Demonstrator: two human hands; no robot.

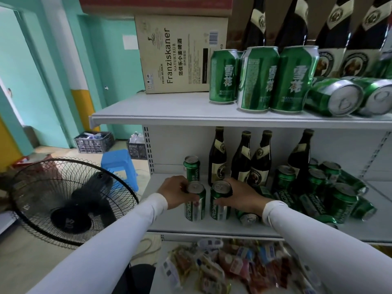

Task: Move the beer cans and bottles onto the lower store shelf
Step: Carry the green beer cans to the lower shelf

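Green aluminium fills my view: two upright cans stand side by side near the front edge of the lower shelf [169, 221], and I have one in each hand. My left hand [172, 192] wraps the left can [196, 201] from its outer side, fingers curled round the upper wall just under the rim. My right hand [240, 196] does the same on the right can [220, 201], thumb towards me and fingers round the far side. Both cans have their long axes vertical and appear to rest on the shelf, though I cannot tell for sure that their bases touch it.

What matters for my next move is where the rest of the stock sits. The upper shelf [169, 111] holds three standing green cans [258, 79] and some lying ones [335, 96], all above and to the right of my hands, with dark bottles [339, 28] behind them. My right hand is the nearer one to that group; the left would have to cross over.

I judge the placing step nearly done: let go, lift straight up, then reach up and right. A lone can [191, 168] and brown bottles [241, 158] stand close behind my knuckles, so I should withdraw without nudging them.
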